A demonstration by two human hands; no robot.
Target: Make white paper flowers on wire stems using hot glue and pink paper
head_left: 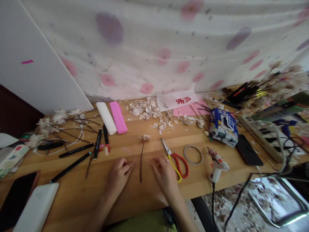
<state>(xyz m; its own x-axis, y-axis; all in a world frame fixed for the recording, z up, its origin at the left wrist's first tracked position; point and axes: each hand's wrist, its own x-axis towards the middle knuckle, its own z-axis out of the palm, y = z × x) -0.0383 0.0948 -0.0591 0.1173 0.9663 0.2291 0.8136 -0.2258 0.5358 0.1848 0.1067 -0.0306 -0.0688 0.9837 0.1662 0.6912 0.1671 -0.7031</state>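
Observation:
My left hand (119, 175) rests on the wooden table (79, 193) with its fingers loosely curled, the fingertips just left of a thin dark stem. That stem carries a small pale paper flower (144, 138) at its far end and lies flat between both hands. My right hand (163, 172) lies to the right of the stem with fingers stretched forward on the table, holding nothing. Red and yellow handled scissors (177, 162) lie right beside my right hand.
A tape ring (193, 155), a glue gun (216, 166), a blue box (223, 127) and a dark phone (248, 149) lie to the right. White and pink paper rolls (112, 117), black markers (76, 149), finished flowers (58, 120) and petal scraps (145, 109) lie farther back.

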